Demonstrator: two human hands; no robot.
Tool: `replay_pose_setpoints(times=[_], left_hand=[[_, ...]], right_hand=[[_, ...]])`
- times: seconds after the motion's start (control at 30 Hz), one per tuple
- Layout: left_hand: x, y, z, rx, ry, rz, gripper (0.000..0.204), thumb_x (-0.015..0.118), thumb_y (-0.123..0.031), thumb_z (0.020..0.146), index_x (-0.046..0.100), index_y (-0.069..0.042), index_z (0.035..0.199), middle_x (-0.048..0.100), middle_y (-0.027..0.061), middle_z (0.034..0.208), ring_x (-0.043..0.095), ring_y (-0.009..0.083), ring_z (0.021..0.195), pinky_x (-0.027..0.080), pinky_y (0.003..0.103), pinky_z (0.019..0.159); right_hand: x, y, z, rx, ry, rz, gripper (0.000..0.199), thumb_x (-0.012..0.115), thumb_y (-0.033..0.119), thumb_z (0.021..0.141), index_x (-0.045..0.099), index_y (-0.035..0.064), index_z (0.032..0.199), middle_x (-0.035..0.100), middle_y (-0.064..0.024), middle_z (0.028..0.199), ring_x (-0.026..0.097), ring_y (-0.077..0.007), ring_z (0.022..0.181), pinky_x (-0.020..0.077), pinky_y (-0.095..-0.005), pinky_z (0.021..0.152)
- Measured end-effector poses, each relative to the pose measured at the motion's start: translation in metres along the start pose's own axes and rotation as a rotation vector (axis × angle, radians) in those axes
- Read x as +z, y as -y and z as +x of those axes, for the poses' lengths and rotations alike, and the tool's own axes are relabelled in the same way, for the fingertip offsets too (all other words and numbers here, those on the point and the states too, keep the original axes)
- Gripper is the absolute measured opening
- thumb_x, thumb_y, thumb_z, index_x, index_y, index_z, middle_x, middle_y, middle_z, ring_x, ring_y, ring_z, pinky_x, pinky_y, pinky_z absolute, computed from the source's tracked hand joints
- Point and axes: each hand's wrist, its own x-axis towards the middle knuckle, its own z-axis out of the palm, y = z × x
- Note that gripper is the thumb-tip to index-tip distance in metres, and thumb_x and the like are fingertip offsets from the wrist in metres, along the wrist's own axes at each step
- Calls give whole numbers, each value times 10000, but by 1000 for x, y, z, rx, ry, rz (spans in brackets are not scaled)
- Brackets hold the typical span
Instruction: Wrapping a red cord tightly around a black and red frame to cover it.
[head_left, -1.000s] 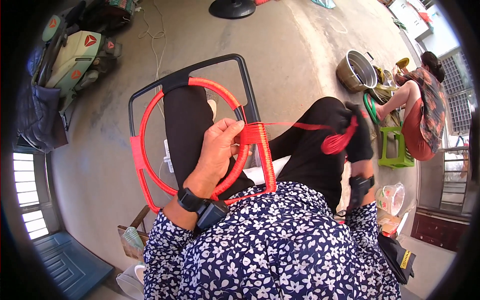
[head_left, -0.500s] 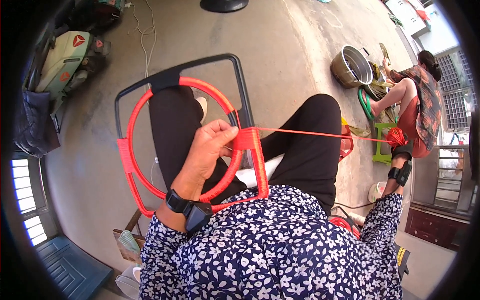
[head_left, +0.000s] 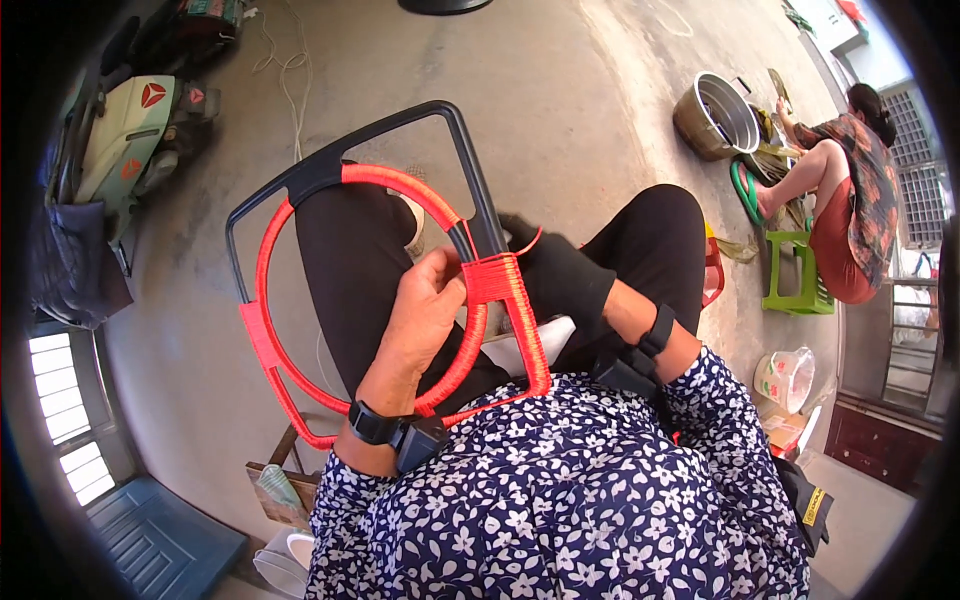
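A black frame with rounded corners lies across my lap, with a ring inside it. Red cord covers much of the ring and the frame's near bars. My left hand, bare, pinches the ring beside the wrapped joint where ring and frame meet. On the joint's other side is my right hand in a black glove, curled close behind the frame bar. A short loop of red cord shows at the glove. The frame hides some of the right fingertips, and the cord bundle is out of sight.
To the right, a person sits near a large metal pot and a green stool. A clear bucket stands behind my right elbow. At left are a scooter and a blue stool.
My right hand has come in from far right, where it held a red cord bundle with the cord stretched taut, to behind the frame's joint. The left hand keeps its place on the ring.
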Motion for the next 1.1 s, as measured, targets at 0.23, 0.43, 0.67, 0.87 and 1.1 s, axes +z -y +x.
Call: replay_pose_setpoints(times=[0.23, 0.43, 0.67, 0.87, 1.1], left_hand=[[10, -24, -19, 539, -475, 128, 224, 570, 44, 854, 558, 31, 1077, 616, 70, 946, 604, 102, 815, 496, 235, 724], [13, -23, -17, 797, -405, 311, 262, 636, 16, 788, 579, 14, 1044, 624, 91, 896, 615, 142, 778, 501, 248, 727], [8, -8, -4, 271, -278, 183, 227, 600, -23, 900, 532, 19, 1112, 600, 55, 987, 576, 76, 861, 485, 207, 758], [10, -4, 6, 158, -108, -164, 178, 588, -85, 944, 544, 18, 1082, 653, 47, 949, 614, 69, 831, 506, 209, 734], [6, 1, 6, 117, -100, -221, 158, 583, -113, 952, 554, -17, 1074, 666, 37, 933, 628, 66, 804, 514, 202, 684]], right_hand=[[-33, 30, 5, -292, -467, 125, 586, 756, 52, 754, 510, 27, 1286, 630, -113, 1151, 601, -206, 1080, 481, -314, 928], [3, 52, 19, -669, -271, -456, 448, 752, 82, 649, 647, 86, 1084, 552, -165, 1289, 466, -356, 1271, 440, -425, 993], [-108, 24, -33, -281, -292, -1095, 293, 687, 91, 696, 642, 69, 985, 583, -143, 1248, 528, -322, 1203, 483, -423, 900], [-272, -129, -111, 276, -1188, -223, 290, 624, 116, 870, 609, 19, 1142, 633, -84, 1161, 588, -216, 1060, 465, -342, 867], [-112, -5, -72, 156, -686, 123, 234, 621, 202, 900, 624, 20, 1048, 658, -96, 978, 625, -212, 899, 496, -319, 767]])
